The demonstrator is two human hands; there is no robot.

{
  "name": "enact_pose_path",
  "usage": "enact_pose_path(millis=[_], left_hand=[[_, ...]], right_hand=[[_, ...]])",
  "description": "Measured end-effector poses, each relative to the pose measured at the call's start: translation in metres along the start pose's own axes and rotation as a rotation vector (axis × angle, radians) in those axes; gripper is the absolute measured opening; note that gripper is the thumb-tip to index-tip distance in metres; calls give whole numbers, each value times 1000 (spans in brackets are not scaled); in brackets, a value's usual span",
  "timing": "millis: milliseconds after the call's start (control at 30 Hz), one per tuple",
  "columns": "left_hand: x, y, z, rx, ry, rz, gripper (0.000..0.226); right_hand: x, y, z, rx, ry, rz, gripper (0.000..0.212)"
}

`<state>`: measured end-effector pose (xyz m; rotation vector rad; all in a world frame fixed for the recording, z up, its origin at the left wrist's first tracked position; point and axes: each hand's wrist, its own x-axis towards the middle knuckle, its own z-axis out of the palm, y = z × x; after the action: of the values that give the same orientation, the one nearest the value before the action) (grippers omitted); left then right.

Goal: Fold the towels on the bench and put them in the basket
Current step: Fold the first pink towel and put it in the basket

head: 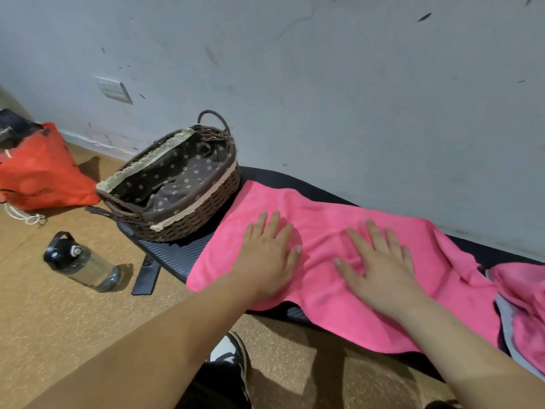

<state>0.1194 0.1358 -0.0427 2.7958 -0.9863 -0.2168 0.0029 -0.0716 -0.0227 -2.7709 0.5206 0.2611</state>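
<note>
A bright pink towel (330, 219) lies spread across the black padded bench (174, 255), its near edge hanging over the front. My left hand (267, 255) rests flat on the towel's left part, fingers apart. Flat on its middle lies my right hand (380, 267), fingers also spread. A brown wicker basket (203, 202) with a flowered brown lining stands on the bench's left end, just left of the towel, with no towel visible inside. More towels, pink and grey (522, 308), lie bunched at the bench's right end.
On the tan floor to the left stand a clear water bottle with a black cap (81, 262) and an orange bag (41, 169). The grey wall (354, 98) runs right behind the bench. My shoe (233, 352) is below the bench's front edge.
</note>
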Motion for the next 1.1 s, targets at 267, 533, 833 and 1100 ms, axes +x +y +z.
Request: enact_pose_path(millis=[267, 533, 833, 1100], left_hand=[[67, 75, 10, -20, 19, 172, 82], [107, 74, 15, 20, -152, -104, 100], [82, 164, 8, -1, -92, 235, 75], [36, 240, 38, -117, -313, 473, 60]], right_hand=[[-4, 52, -12, -28, -115, 256, 84], [-8, 53, -23, -43, -220, 190, 90], [-34, 94, -36, 48, 43, 201, 87], [-69, 163, -38, 85, 27, 314, 80]])
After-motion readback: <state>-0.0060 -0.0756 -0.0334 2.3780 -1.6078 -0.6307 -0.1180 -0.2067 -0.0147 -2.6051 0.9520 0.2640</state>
